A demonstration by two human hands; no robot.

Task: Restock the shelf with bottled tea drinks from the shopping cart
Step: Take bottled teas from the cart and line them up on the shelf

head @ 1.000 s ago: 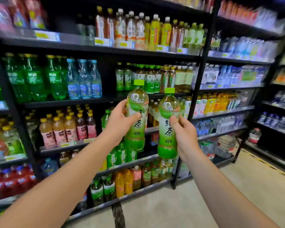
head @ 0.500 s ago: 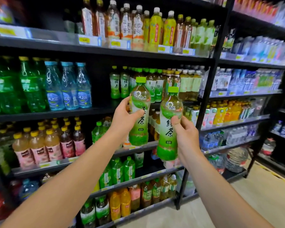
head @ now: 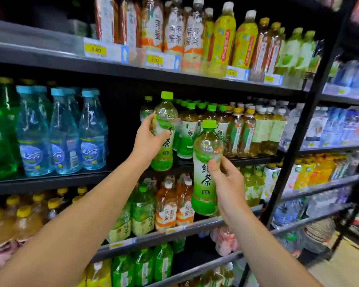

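My left hand [head: 147, 137] grips a green tea bottle [head: 164, 131] with a green cap and holds it upright, right in front of the row of matching green tea bottles [head: 188, 133] on the second shelf [head: 255, 159]. Its base hangs at about the level of that shelf's edge. My right hand [head: 226, 179] grips a second green tea bottle [head: 206, 168], lower and to the right, in front of the shelf below. The shopping cart is out of view.
Blue water bottles [head: 60, 131] and green soda bottles [head: 0, 129] fill the second shelf's left part, with a dark gap between them and the green tea. Other tea bottles [head: 174, 32] line the top shelf. A black upright post [head: 298, 141] divides the shelving bays. Floor lies at the lower right.
Both hands have moved closer to the shelves with their bottles. The left bottle has risen to the green tea row; the right bottle sits lower than it.
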